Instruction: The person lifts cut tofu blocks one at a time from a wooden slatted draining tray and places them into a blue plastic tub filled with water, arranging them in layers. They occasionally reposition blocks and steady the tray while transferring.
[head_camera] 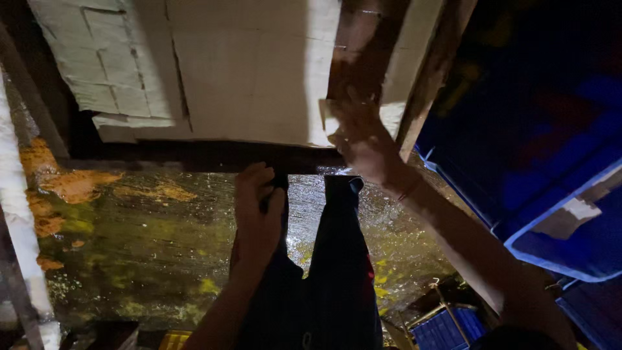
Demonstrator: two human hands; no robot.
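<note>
Head view: my left hand [258,214] is closed around the top edge of a dark garment [337,259], which hangs down over a wet, yellow-stained floor [149,240], while my right hand [363,139], fingers spread and blurred, lies flat against the lower edge of the pale stone-like slab [246,71], holding nothing. To the right sit blue plastic crates [564,194], with a smaller blue basket [444,327] below. In my judgement, the cloth is handled best with the left grip firm and the right palm steady on the slab, footing kept sure on the slick floor.
</note>
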